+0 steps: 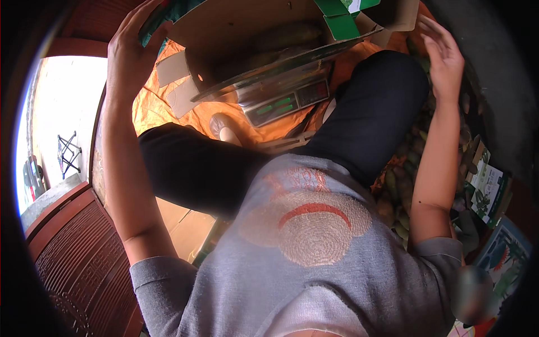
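While both your bare hands flank it, the open, brown cardboard box [216, 31] lies between your two sets of fingers, its long axis running roughly from one hand to the other and slanting upward in view toward your right. To the right of your left hand [132, 53], just beside the thumb, is the box's left end; to the left of your right hand [447, 62], just beside the fingertips, is its right end. Neither hand is clearly nearer. Your left thumb stands apart from curved fingers that reach the top edge of view; your right fingers are extended, lightly bent, not closed up. You can't tell from here whether either hand presses on the cardboard.

Between your hands, inside the box, lie long, brownish, rounded tubers [287, 36], partly in shadow. Below the level of your fingers in view, under the box's near edge, sits a flat electronic scale with green-lit displays [275, 106]; whether the box touches it is hidden.
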### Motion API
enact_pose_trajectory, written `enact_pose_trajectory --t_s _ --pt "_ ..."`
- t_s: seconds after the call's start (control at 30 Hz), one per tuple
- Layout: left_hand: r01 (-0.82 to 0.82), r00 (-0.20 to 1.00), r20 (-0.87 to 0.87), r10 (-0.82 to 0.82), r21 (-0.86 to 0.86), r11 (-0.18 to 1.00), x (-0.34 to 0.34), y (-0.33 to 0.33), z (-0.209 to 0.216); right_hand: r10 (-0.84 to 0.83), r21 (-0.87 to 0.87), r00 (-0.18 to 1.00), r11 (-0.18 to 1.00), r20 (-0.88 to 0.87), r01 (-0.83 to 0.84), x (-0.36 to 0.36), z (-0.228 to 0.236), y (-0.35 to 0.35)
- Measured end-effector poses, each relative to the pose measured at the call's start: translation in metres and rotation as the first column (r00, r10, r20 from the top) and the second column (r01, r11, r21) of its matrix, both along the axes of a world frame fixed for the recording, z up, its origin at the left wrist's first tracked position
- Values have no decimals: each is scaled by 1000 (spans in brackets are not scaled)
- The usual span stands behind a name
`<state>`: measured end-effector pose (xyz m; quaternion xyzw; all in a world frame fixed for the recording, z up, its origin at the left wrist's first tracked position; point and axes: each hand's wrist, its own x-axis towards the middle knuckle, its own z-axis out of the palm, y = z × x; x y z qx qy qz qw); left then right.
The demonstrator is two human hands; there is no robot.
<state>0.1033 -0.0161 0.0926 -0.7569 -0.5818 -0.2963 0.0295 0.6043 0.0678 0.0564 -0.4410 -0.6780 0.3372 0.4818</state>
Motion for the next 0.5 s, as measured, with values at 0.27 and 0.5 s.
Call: enact_pose_trajectory --t_s 0.27,0.5 --pt "-127 992 -18 126 -112 986 -24 30 -27 188 160 817 933 546 -322 -106 21 -22" --pt "-84 993 -96 72 -136 987 -26 50 -43 208 129 569 860 796 -495 -109 -25 -4"
